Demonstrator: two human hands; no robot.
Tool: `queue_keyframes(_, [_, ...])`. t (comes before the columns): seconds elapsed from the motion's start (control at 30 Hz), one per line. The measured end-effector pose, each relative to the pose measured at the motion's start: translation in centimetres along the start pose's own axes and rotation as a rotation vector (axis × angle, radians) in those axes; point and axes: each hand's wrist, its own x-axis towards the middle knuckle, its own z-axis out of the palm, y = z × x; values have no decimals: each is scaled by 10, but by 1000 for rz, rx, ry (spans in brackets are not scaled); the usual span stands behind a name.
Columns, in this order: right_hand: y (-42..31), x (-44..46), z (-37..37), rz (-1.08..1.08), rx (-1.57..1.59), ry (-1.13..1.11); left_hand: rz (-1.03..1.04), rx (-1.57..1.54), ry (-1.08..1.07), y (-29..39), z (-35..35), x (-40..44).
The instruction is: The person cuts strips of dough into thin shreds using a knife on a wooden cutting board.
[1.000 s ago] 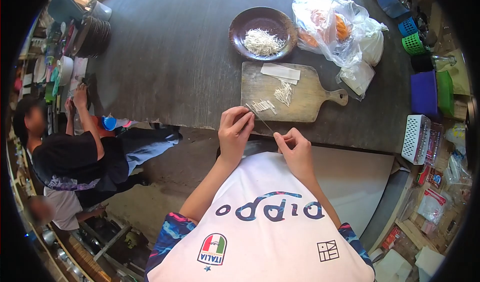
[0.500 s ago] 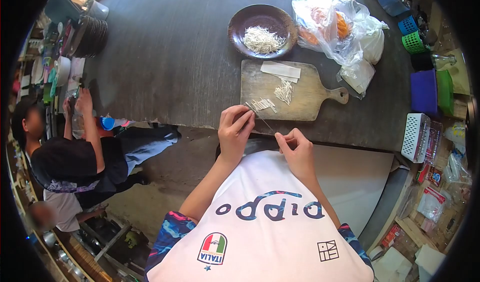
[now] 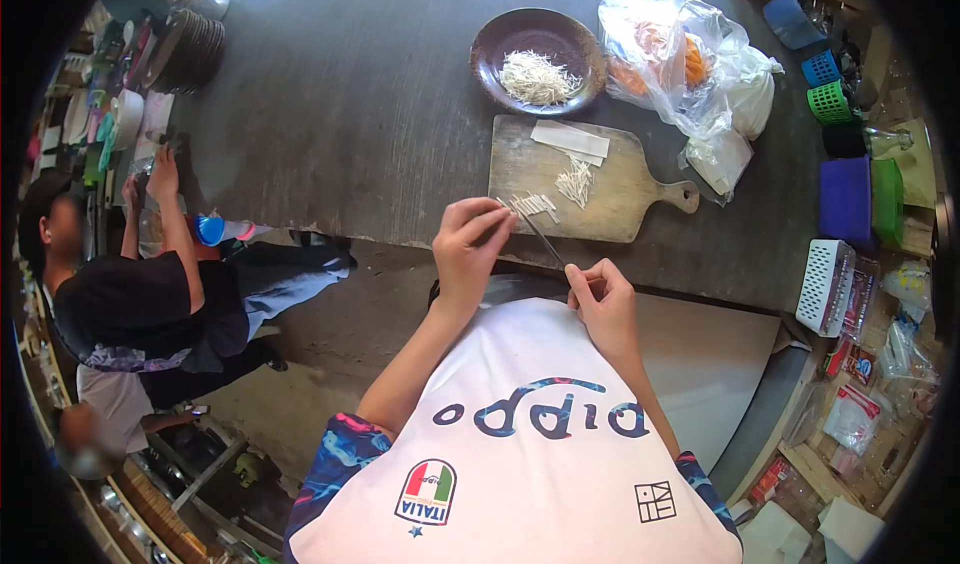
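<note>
Between my two hands runs a thin dark blade [image 3: 543, 239], slanting down to the right at the board's near edge. My right hand [image 3: 603, 299] is closed on its lower end. My left hand [image 3: 470, 249] is pinched at the upper end, beside short pale sticks [image 3: 533, 206]; what its fingertips hold is too small to tell. On the wooden cutting board [image 3: 625, 189] also lie a small pile of thin pale slivers [image 3: 575, 182] and flat white strips [image 3: 570, 142]. A brown plate [image 3: 490, 46] behind the board holds a heap of white shreds [image 3: 538, 79].
Clear plastic bags [image 3: 680, 64] with orange contents lie right of the plate on the dark table [image 3: 330, 94]. Baskets and bins [image 3: 845, 199] line the right side. At the left a person in black [image 3: 130, 304] works by stacked plates [image 3: 185, 52]; another person sits lower.
The view has shifted slightly, moving the board and plate a little right. The blade shows broader than before. The co-worker's hands have moved a little.
</note>
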Motion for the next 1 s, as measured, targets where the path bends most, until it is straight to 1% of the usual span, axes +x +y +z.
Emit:
queue_keyframes(0.03, [0, -1, 1, -4, 29, 5, -60, -73, 7, 0, -2, 1])
queue_keyframes(0.13, [1, 2, 7, -22, 85, -11, 2, -65, 101, -9, -10, 4])
queue_keyframes(0.27, [-4, 4, 17, 4, 89, -125, -21, -17, 145, -13, -20, 6])
queue_keyframes(0.37, [-23, 4, 15, 70, 130, -195, -38, 0, 113, -18, -23, 4])
queue_keyframes(0.47, [-19, 12, 12, 91, 180, -221, -58, -3, 119, -13, -19, 2])
queue_keyframes(0.57, [-9, 19, -1, 112, 324, -218, -74, 2, 120, -8, -17, -1])
queue_keyframes(0.67, [-9, 18, -9, 72, 326, -82, -43, 10, 153, -7, -16, -1])
queue_keyframes(0.83, [-20, 11, 16, 70, 359, -275, -34, 45, 154, -13, -18, 6])
queue_keyframes(0.93, [-10, 20, 15, 106, 419, -278, -30, 72, 127, -14, -19, 11])
queue_keyframes(1.0, [-3, 26, 1, 95, 432, -204, -11, 95, 106, -12, -20, 15])
